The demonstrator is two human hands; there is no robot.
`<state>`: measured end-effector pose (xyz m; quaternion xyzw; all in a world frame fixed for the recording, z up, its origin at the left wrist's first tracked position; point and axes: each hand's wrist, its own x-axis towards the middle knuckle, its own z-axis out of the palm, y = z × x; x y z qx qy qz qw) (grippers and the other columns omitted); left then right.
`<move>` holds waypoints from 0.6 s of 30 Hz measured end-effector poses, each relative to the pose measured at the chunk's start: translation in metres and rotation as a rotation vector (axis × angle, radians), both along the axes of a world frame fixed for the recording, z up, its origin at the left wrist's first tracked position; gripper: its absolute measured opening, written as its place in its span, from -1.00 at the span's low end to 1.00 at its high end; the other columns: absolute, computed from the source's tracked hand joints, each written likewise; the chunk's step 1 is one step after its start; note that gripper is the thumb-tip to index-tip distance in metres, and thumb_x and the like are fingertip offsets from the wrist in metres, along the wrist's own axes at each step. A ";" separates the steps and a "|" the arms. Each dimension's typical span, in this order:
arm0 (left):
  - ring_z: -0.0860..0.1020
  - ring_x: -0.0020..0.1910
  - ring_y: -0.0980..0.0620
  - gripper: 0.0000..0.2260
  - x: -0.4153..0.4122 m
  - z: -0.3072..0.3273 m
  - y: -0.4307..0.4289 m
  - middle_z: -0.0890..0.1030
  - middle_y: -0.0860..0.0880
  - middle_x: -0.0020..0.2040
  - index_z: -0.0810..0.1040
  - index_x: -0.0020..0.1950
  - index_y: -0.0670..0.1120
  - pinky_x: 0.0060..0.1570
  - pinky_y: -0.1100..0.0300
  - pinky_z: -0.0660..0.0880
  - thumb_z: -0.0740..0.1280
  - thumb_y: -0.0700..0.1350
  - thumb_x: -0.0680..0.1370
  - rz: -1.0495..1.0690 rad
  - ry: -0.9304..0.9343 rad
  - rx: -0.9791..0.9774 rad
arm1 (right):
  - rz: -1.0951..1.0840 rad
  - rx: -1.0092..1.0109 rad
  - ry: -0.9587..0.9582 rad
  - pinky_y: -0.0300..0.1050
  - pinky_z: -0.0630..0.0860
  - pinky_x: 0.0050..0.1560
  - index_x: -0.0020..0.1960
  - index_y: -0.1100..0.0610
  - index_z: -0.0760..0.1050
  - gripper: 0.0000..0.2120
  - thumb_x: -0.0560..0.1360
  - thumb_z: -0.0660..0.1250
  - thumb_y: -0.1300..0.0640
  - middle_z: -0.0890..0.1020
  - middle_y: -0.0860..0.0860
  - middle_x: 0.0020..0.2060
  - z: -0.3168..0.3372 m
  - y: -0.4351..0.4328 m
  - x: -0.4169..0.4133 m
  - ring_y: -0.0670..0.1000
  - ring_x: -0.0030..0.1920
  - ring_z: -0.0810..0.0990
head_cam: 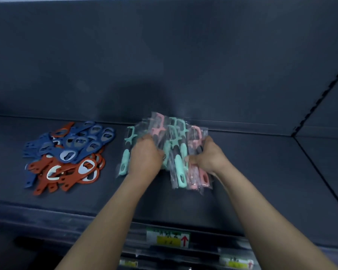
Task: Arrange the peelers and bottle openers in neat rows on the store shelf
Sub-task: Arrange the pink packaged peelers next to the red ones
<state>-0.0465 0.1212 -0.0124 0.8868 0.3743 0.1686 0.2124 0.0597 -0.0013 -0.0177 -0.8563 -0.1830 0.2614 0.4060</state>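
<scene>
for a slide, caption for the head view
Left hand and right hand grip bagged peelers on the shelf; blue and red bottle openers lie piled beside them.

A loose heap of flat bottle openers point(66, 154) lay overlapping near the left end of the dark shelf point(261, 172), with dark blue ones towards the back and rust-red ones towards the front. Near the shelf's middle, a fanned bunch of mint-green and pink plastic peelers point(176, 151) in clear wrappers pointed their heads at the back edge. The left hand point(146, 154) and right hand point(207, 154) gripped the bunch from either side.
</scene>
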 end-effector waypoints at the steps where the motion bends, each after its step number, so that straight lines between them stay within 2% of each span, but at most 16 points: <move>1: 0.50 0.00 -0.22 -0.77 -0.002 -0.003 0.005 0.50 -0.25 0.09 0.41 0.14 -0.29 -0.18 0.13 0.29 0.23 -0.21 0.53 0.029 -0.010 -0.018 | -0.016 -0.008 0.013 -0.12 0.46 0.11 0.40 0.18 0.18 -0.32 0.42 0.47 0.18 0.49 0.09 0.25 0.000 0.001 -0.001 0.09 0.19 0.51; 3: 0.49 0.04 -0.23 -0.73 -0.007 -0.008 0.013 0.47 -0.28 0.14 0.39 0.17 -0.31 -0.15 0.13 0.29 0.21 -0.14 0.58 0.075 -0.015 -0.055 | -0.052 -0.033 0.015 -0.14 0.48 0.02 0.40 0.20 0.19 -0.37 0.44 0.44 0.21 0.51 0.09 0.20 -0.001 0.002 -0.003 0.09 0.15 0.53; 6: 0.49 0.06 -0.25 -0.69 -0.008 -0.012 0.019 0.48 -0.28 0.14 0.41 0.16 -0.30 -0.14 0.11 0.30 0.20 -0.06 0.59 0.081 0.034 -0.073 | -0.114 -0.038 -0.009 -0.20 0.48 -0.26 0.37 0.23 0.22 -0.45 0.47 0.39 0.23 0.53 0.10 0.11 -0.002 0.003 -0.006 0.06 -0.01 0.57; 9: 0.46 0.11 -0.27 -0.69 -0.003 -0.013 0.022 0.43 -0.29 0.18 0.42 0.18 -0.32 -0.04 0.02 0.38 0.23 -0.10 0.57 0.059 0.116 -0.045 | -0.158 -0.035 -0.057 -0.23 0.40 -0.40 0.38 0.23 0.22 -0.49 0.49 0.32 0.27 0.52 0.12 0.10 -0.005 0.002 -0.008 0.07 -0.05 0.56; 10: 0.44 0.13 -0.27 -0.70 -0.001 -0.013 0.023 0.42 -0.30 0.19 0.42 0.18 -0.33 0.02 0.01 0.39 0.24 -0.14 0.56 0.051 0.145 -0.014 | -0.182 -0.026 -0.070 -0.21 0.42 -0.38 0.39 0.22 0.21 -0.49 0.50 0.30 0.26 0.51 0.13 0.13 -0.005 0.002 -0.009 0.09 -0.04 0.56; 12: 0.44 0.14 -0.25 -0.74 0.004 -0.014 0.025 0.45 -0.31 0.16 0.44 0.15 -0.32 0.05 0.04 0.41 0.26 -0.22 0.52 0.037 0.189 0.057 | -0.229 -0.017 -0.125 -0.10 0.50 -0.20 0.38 0.22 0.22 -0.51 0.51 0.30 0.22 0.51 0.15 0.15 -0.004 -0.001 -0.010 0.14 0.03 0.56; 14: 0.48 0.07 -0.21 -0.82 0.005 -0.012 0.025 0.49 -0.28 0.10 0.49 0.06 -0.30 -0.03 0.06 0.42 0.27 -0.24 0.49 0.036 0.182 0.054 | -0.263 -0.011 -0.180 0.00 0.53 -0.01 0.36 0.22 0.25 -0.55 0.52 0.29 0.22 0.53 0.16 0.14 -0.003 -0.005 -0.008 0.18 0.08 0.55; 16: 0.49 -0.04 -0.19 -0.90 0.004 -0.008 0.024 0.52 -0.26 0.03 0.49 -0.11 -0.25 -0.16 0.07 0.38 0.29 -0.20 0.49 0.051 0.144 0.009 | -0.291 -0.011 -0.218 0.03 0.53 0.06 0.35 0.20 0.27 -0.58 0.53 0.27 0.22 0.54 0.17 0.14 -0.002 -0.008 -0.004 0.19 0.10 0.55; 18: 0.48 -0.08 -0.21 -0.86 0.003 -0.003 0.024 0.53 -0.26 -0.02 0.45 -0.20 -0.22 -0.21 0.10 0.35 0.30 -0.16 0.48 0.071 0.108 -0.025 | -0.290 -0.008 -0.220 0.06 0.54 0.07 0.35 0.19 0.27 -0.58 0.52 0.27 0.20 0.55 0.16 0.12 -0.003 -0.010 -0.002 0.18 0.07 0.56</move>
